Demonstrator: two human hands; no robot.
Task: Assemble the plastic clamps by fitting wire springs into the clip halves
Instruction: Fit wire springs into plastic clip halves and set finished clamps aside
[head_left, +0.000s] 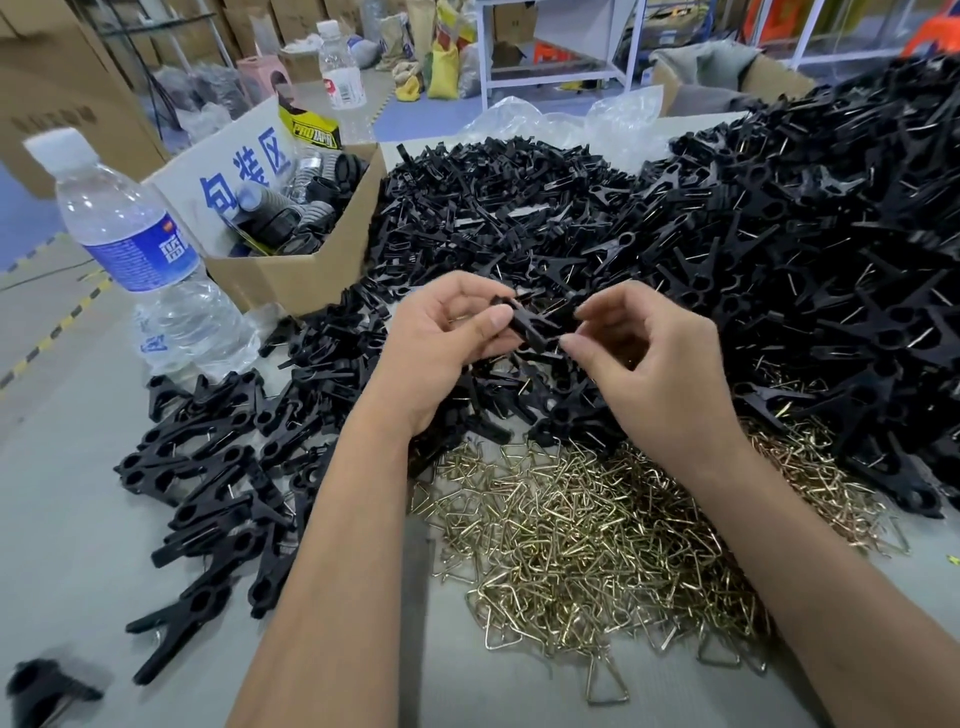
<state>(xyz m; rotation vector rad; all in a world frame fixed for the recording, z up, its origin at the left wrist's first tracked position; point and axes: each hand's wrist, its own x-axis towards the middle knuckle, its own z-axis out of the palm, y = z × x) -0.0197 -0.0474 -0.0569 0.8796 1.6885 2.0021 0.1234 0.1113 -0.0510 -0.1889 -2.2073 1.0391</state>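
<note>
My left hand (441, 343) and my right hand (644, 358) hold one black plastic clip piece (535, 325) between them above the table, each pinching an end with thumb and fingertips. I cannot tell whether a wire spring sits in it. Below my wrists lies a heap of brass-coloured wire springs (597, 540). A big mound of loose black clip halves (545, 208) fills the middle and far side. Assembled black clamps (208, 483) lie piled at the left, and a larger heap of clamps (841, 249) rises at the right.
A clear water bottle (145, 260) with a blue label stands at the left. Behind it is an open cardboard box (291, 270) of black parts, with a second bottle (340, 78) further back. Crumpled clear plastic (571, 124) lies at the table's far edge.
</note>
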